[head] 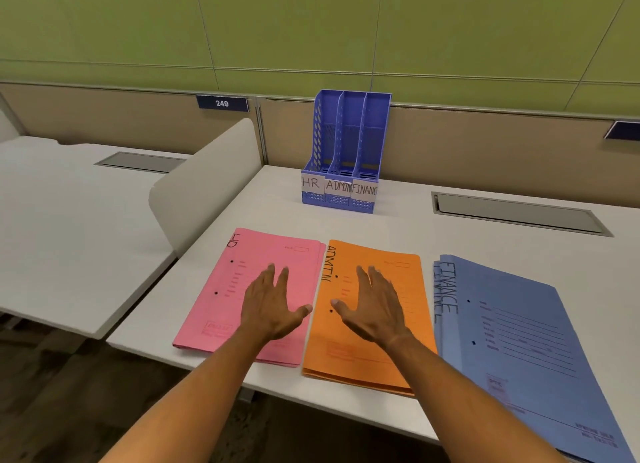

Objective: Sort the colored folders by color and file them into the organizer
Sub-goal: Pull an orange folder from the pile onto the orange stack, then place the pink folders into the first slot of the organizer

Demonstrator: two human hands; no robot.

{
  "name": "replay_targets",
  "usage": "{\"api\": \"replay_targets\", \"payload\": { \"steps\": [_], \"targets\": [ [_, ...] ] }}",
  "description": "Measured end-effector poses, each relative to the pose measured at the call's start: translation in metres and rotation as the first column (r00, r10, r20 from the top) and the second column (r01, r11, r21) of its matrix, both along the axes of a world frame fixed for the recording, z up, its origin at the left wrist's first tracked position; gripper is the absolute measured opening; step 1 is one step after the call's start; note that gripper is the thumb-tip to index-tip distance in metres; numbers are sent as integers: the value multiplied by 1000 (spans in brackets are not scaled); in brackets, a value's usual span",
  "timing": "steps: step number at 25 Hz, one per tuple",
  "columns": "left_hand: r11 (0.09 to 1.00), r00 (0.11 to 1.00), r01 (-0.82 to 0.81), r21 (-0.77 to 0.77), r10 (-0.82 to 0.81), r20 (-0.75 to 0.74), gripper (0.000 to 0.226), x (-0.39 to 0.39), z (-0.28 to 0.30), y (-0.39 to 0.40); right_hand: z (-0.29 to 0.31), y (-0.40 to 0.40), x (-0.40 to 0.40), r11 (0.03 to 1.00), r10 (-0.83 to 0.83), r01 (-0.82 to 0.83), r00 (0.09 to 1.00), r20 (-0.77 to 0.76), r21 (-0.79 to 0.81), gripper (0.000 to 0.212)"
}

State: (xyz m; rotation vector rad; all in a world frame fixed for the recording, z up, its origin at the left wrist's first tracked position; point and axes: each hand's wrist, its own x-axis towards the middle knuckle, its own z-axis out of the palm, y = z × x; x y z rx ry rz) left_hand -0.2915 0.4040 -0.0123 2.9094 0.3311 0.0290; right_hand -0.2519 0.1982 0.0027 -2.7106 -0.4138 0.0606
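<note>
Three folder stacks lie side by side on the white desk (pixel 398 227), near its front edge. Pink stack (pixel 221 310), marked "HR", is leftmost. Orange stack (pixel 349 351), marked "ADMIN", sits in the middle, its left edge just beside the pink stack. Blue stack (pixel 512 341), marked "FINANCE", is rightmost, set slightly apart from the orange and running toward the lower right corner of the view. Each stack shows more than one folder edge; exact counts cannot be told.

Organizer (pixel 346 151): blue plastic, three upright slots, standing at the back of the desk against the beige partition (pixel 485 144). Paper labels on its front read "HR", "ADMIN" and "FINANC", left to right. All three slots appear empty.

Left hand (pixel 272 306): over the pink stack, palm down, fingers spread and extended, gripping nothing. Whether it touches the top folder or hovers just above cannot be told.

Right hand (pixel 374 306): over the orange stack, palm down, fingers likewise spread and loose, gripping nothing. Contact with the folder cannot be confirmed.

Other items: a curved white divider (pixel 204 192) at the desk's left side, a grey cable hatch (pixel 516 213) at right rear, and a plate (pixel 222 103) numbered "249" on the partition.
</note>
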Motion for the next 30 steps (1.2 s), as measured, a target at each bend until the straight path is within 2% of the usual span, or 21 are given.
{"api": "replay_targets", "payload": {
  "steps": [7,17,23,30],
  "targets": [
    [995,996,86,59,-86,-8,102,-19,-10,91,-9,93,-21,994,-25,31,998,58,-105,102],
    [990,990,137,13,-137,-44,102,-10,-23,160,-17,165,-30,986,-73,78,997,37,-150,99],
    [994,995,72,-77,-77,-68,102,10,-24,176,-25,180,-4,986,-48,52,999,23,-159,99],
    [982,986,-46,-185,15,-164,97,40,-25,187,-35,191,25,993,3,-8,999,-39,-116,97]
  ]
}}
